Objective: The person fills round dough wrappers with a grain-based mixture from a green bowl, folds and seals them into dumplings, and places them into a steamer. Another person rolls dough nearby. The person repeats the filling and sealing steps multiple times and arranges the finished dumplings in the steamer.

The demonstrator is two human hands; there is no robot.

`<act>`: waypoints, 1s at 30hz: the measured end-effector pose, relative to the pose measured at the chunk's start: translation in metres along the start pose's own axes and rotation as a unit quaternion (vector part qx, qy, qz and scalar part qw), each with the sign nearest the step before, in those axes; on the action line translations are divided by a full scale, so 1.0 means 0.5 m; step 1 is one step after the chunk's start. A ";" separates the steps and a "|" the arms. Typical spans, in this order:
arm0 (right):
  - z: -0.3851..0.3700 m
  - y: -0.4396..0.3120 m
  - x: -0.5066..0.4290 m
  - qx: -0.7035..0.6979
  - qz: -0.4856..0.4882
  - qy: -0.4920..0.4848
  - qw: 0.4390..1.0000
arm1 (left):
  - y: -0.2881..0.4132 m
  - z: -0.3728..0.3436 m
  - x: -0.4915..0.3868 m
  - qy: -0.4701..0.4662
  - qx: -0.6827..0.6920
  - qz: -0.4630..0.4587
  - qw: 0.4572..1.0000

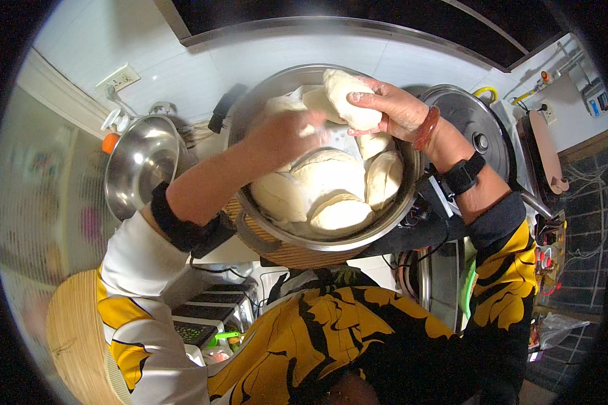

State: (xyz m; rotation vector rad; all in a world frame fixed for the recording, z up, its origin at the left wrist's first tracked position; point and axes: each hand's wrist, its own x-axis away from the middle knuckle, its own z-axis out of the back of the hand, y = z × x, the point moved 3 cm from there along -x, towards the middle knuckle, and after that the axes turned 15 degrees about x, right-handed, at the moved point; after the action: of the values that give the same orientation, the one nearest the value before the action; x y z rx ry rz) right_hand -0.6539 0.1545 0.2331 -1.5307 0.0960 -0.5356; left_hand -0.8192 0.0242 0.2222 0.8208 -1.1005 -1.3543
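Observation:
Over the far side of a wide steel pot (324,248), my right hand (397,109) grips a pale piece of dough (352,101) between thumb and fingers. White traces mark those fingers. My left hand (296,134) hovers over the pot's far left, blurred by motion, so its fingers cannot be made out. Below the hands, several plump folded dough pieces (329,174) sit in a ring around the inside, on a pale base. One of them (342,212) is closest to me, another dough piece (385,179) leans against the right wall. The hands partly cover those at the back.
Left of the pot, a steel bowl (142,162) leans near the wall. A glass lid (473,131) stands at the right, with a long handle (534,202) near it. A slatted mat (304,258) lies under the pot. A dark range hood (354,30) hangs above.

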 end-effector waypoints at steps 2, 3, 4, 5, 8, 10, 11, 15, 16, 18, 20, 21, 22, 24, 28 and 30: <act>0.005 0.001 -0.002 -0.011 0.003 -0.012 1.000 | -0.021 -0.025 -0.011 -0.071 -0.133 -0.074 0.986; 0.005 0.000 -0.004 -0.010 0.004 -0.020 1.000 | -0.030 -0.037 -0.016 -0.091 -0.150 -0.095 0.980; 0.006 -0.002 -0.007 -0.011 0.003 -0.027 1.000 | -0.042 -0.055 -0.022 -0.114 -0.179 -0.086 0.973; 0.005 -0.003 -0.011 0.001 0.009 -0.039 0.999 | -0.051 -0.071 -0.027 -0.136 -0.203 -0.086 0.966; 0.003 -0.006 -0.023 0.038 0.008 -0.079 0.996 | -0.068 -0.097 -0.041 -0.163 -0.222 -0.076 0.958; 0.008 0.001 -0.025 0.102 -0.015 -0.067 0.992 | -0.074 -0.103 -0.047 -0.190 -0.224 -0.060 0.954; 0.009 0.004 -0.026 0.120 -0.006 -0.079 0.990 | -0.075 -0.103 -0.048 -0.203 -0.215 -0.059 0.953; 0.006 0.017 -0.076 0.396 0.041 -0.122 0.909 | -0.070 -0.098 -0.032 -0.241 -0.197 -0.094 0.945; 0.011 0.020 -0.077 0.434 0.063 -0.147 0.887 | -0.068 -0.098 -0.029 -0.237 -0.200 -0.101 0.945; 0.002 0.033 -0.099 0.481 0.070 -0.186 0.854 | -0.063 -0.101 -0.018 -0.228 -0.198 -0.118 0.946; -0.004 0.043 -0.117 0.493 0.054 -0.216 0.841 | -0.061 -0.105 -0.007 -0.219 -0.192 -0.108 0.951; -0.009 0.048 -0.126 0.498 0.045 -0.221 0.837 | -0.060 -0.107 -0.002 -0.213 -0.185 -0.106 0.953; -0.011 0.052 -0.134 0.515 0.020 -0.223 0.827 | -0.056 -0.110 0.003 -0.201 -0.188 -0.129 0.953; -0.016 0.058 -0.148 0.531 -0.016 -0.267 0.804 | -0.052 -0.114 0.012 -0.182 -0.195 -0.160 0.950; -0.023 0.060 -0.157 0.585 -0.037 -0.289 0.757 | -0.053 -0.113 0.019 -0.210 -0.166 -0.122 0.956; -0.026 0.061 -0.152 0.623 -0.054 -0.280 0.728 | -0.050 -0.110 0.019 -0.210 -0.153 -0.130 0.957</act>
State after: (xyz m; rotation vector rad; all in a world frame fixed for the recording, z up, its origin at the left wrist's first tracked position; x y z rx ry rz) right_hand -0.7177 0.1702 0.1825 -0.2839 -0.7132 -0.0948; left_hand -0.7766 0.0050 0.1824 0.4681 -1.0856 -1.9296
